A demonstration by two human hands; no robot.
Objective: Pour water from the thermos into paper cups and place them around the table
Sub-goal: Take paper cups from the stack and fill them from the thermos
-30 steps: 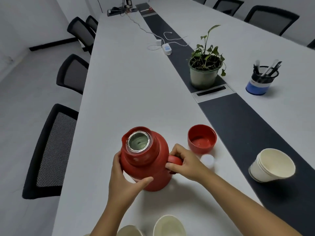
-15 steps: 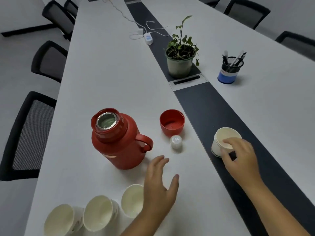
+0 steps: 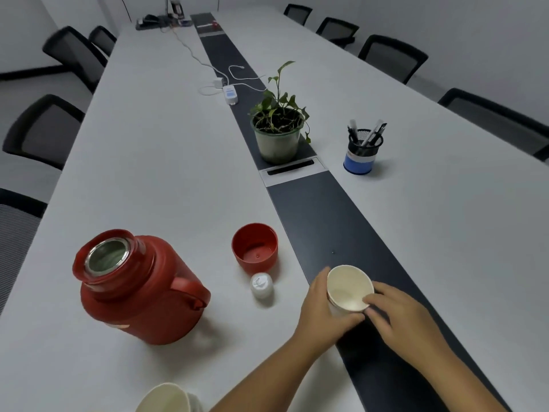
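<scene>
Left hand (image 3: 322,310) has left the thermos (image 3: 139,289) and joined right hand (image 3: 395,310) – both grip the paper-cup stack (image 3: 349,289) right of it, likely separating one.

Both hands left the thermos (image 3: 139,288), which stood alone on the bench (image 3: 154,162). The right hand (image 3: 396,315) went to the stack of paper cups (image 3: 349,289) on the dark strip, and the left hand (image 3: 322,310) joined it, each taking a grip.
</scene>
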